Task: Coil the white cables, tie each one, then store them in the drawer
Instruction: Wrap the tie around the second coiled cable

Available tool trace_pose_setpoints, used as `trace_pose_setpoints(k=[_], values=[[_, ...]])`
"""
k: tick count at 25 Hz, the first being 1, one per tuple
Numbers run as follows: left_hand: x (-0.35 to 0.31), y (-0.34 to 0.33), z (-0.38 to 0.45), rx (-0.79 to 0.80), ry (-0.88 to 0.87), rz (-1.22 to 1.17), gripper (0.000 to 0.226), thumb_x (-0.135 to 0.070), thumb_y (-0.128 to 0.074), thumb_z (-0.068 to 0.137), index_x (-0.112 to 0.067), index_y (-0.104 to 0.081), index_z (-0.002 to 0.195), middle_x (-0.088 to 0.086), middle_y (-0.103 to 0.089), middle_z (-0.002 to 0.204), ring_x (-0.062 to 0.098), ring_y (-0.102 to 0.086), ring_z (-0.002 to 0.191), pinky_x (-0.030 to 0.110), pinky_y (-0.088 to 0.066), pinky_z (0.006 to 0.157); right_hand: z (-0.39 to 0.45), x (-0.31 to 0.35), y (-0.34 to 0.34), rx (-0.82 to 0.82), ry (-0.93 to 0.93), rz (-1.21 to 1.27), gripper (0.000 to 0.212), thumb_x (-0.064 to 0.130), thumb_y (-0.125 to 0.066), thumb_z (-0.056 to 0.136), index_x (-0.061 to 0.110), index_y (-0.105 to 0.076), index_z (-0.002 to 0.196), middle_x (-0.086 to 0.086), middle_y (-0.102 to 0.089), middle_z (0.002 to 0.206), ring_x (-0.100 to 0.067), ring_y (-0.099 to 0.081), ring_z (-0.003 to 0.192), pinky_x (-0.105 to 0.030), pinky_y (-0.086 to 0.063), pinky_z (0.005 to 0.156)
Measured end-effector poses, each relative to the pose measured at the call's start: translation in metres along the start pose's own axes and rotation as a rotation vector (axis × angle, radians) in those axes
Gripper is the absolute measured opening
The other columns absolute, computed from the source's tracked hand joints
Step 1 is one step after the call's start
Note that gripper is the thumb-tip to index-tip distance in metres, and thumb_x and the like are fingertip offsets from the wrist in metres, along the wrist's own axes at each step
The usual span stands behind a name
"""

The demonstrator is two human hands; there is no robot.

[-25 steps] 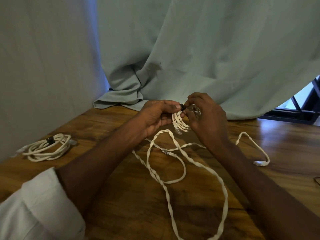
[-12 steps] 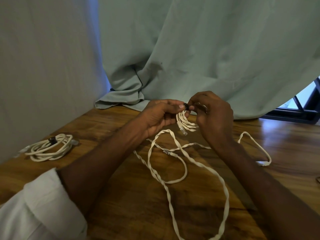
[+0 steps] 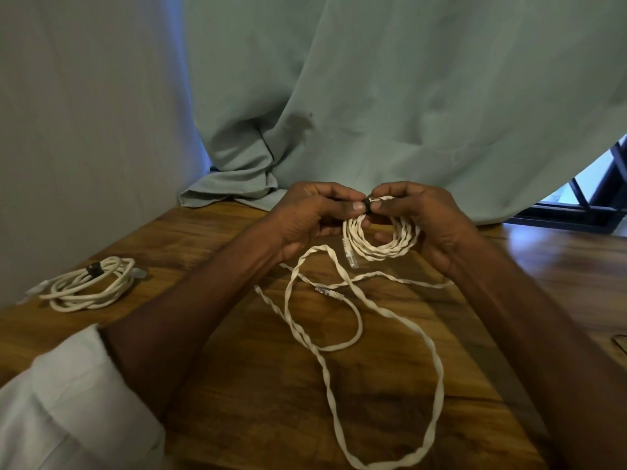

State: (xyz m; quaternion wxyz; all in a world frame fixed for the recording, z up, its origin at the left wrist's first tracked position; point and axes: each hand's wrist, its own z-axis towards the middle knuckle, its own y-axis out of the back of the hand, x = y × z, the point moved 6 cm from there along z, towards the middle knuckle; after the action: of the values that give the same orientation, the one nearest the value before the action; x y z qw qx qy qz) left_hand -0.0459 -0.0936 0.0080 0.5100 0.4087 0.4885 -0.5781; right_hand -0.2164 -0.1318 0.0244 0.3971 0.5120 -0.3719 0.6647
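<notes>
I hold a small coil of white cable (image 3: pixel 383 244) above the wooden table (image 3: pixel 258 385). My left hand (image 3: pixel 305 218) and my right hand (image 3: pixel 424 215) both pinch the coil at its top, where a dark tie (image 3: pixel 366 205) wraps it. One clear plug (image 3: pixel 351 257) hangs from the coil's left side. A loose white cable (image 3: pixel 339 347) lies sprawled in big loops on the table below my hands. At the far left rests a coiled white cable (image 3: pixel 88 286) bound with a dark tie.
A pale green curtain (image 3: pixel 373 96) hangs behind the table and bunches onto its back edge. A grey wall (image 3: pixel 84 130) stands on the left. A dark window frame (image 3: pixel 597 198) shows at the right. No drawer is in view.
My hands have turned the coil so its ring now faces me and hangs open between them. The camera has shifted slightly; the cables on the table have not moved.
</notes>
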Motion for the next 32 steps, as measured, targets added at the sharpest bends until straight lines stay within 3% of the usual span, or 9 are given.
trace_pose_setpoints(k=[2, 4, 6, 9, 11, 13, 22, 26, 32], values=[[-0.001, 0.001, 0.001, 0.006, -0.002, 0.006, 0.022, 0.004, -0.073, 0.089, 0.003, -0.076, 0.11, 0.023, -0.076, 0.108, 0.032, -0.076, 0.097, 0.038, -0.064, 0.087, 0.001, -0.007, -0.001, 0.041, -0.045, 0.124, 0.025, -0.003, -0.076, 0.078, 0.004, -0.075, 0.101, -0.018, -0.076, 0.091, -0.03, -0.075, 0.077, -0.04, -0.064, 0.074], [-0.001, 0.005, 0.002, -0.023, 0.0, -0.033, 0.024, 0.002, -0.073, 0.09, 0.006, -0.074, 0.114, 0.027, -0.075, 0.112, 0.031, -0.076, 0.096, 0.037, -0.064, 0.085, 0.002, -0.007, -0.003, -0.004, 0.061, 0.083, 0.022, -0.001, -0.075, 0.084, 0.006, -0.076, 0.106, -0.015, -0.078, 0.094, -0.03, -0.076, 0.083, -0.041, -0.065, 0.076], [0.0, 0.009, 0.003, -0.058, 0.003, -0.119, 0.023, 0.003, -0.071, 0.091, 0.009, -0.073, 0.112, 0.03, -0.075, 0.11, 0.031, -0.077, 0.093, 0.036, -0.065, 0.081, -0.001, 0.003, -0.003, -0.133, 0.388, -0.258, 0.021, 0.007, -0.078, 0.087, 0.014, -0.077, 0.106, -0.005, -0.079, 0.1, -0.021, -0.076, 0.092, -0.038, -0.064, 0.082], [0.0, 0.012, 0.004, -0.089, 0.001, -0.178, 0.023, 0.006, -0.07, 0.091, 0.012, -0.071, 0.113, 0.029, -0.076, 0.104, 0.031, -0.079, 0.087, 0.035, -0.065, 0.076, -0.016, 0.015, -0.017, -0.318, 0.845, -0.866, 0.021, 0.017, -0.077, 0.088, 0.022, -0.075, 0.108, 0.007, -0.069, 0.111, -0.003, -0.065, 0.098, -0.021, -0.053, 0.081], [0.001, 0.012, 0.005, -0.095, 0.007, -0.187, 0.027, 0.006, -0.069, 0.091, 0.014, -0.069, 0.117, 0.029, -0.076, 0.104, 0.031, -0.079, 0.087, 0.035, -0.065, 0.076, -0.019, 0.016, -0.014, -0.404, 0.854, -0.903, 0.018, 0.02, -0.076, 0.089, 0.022, -0.077, 0.107, 0.007, -0.064, 0.116, -0.002, -0.061, 0.098, -0.018, -0.05, 0.077], [0.003, 0.012, 0.004, -0.105, 0.017, -0.196, 0.028, 0.006, -0.069, 0.092, 0.014, -0.068, 0.119, 0.029, -0.076, 0.107, 0.031, -0.079, 0.09, 0.035, -0.066, 0.077, -0.019, 0.017, -0.01, -0.452, 0.835, -0.884, 0.013, 0.023, -0.076, 0.09, 0.023, -0.079, 0.102, 0.008, -0.065, 0.115, -0.003, -0.063, 0.098, -0.028, -0.054, 0.078], [0.003, 0.011, 0.004, -0.102, 0.02, -0.184, 0.028, 0.005, -0.069, 0.093, 0.011, -0.069, 0.12, 0.027, -0.077, 0.105, 0.029, -0.079, 0.086, 0.034, -0.065, 0.075, -0.016, 0.012, -0.015, -0.385, 0.834, -1.006, 0.013, 0.027, -0.077, 0.089, 0.022, -0.081, 0.101, 0.008, -0.066, 0.118, -0.017, -0.065, 0.097, -0.038, -0.056, 0.073], [0.002, 0.011, 0.004, -0.098, 0.021, -0.171, 0.026, 0.004, -0.068, 0.093, 0.01, -0.07, 0.118, 0.027, -0.077, 0.105, 0.029, -0.079, 0.087, 0.034, -0.065, 0.077, -0.016, 0.017, -0.019, -0.305, 0.839, -1.059, 0.016, 0.027, -0.077, 0.088, 0.022, -0.078, 0.103, 0.007, -0.066, 0.116, -0.015, -0.066, 0.092, -0.035, -0.055, 0.07], [0.003, 0.011, 0.004, -0.098, 0.031, -0.182, 0.028, 0.003, -0.069, 0.093, 0.011, -0.069, 0.12, 0.028, -0.076, 0.107, 0.029, -0.079, 0.088, 0.034, -0.065, 0.075, -0.019, 0.013, -0.019, -0.381, 0.834, -1.018, 0.015, 0.029, -0.075, 0.09, 0.024, -0.078, 0.103, 0.011, -0.069, 0.113, -0.008, -0.066, 0.092, -0.029, -0.053, 0.069]])
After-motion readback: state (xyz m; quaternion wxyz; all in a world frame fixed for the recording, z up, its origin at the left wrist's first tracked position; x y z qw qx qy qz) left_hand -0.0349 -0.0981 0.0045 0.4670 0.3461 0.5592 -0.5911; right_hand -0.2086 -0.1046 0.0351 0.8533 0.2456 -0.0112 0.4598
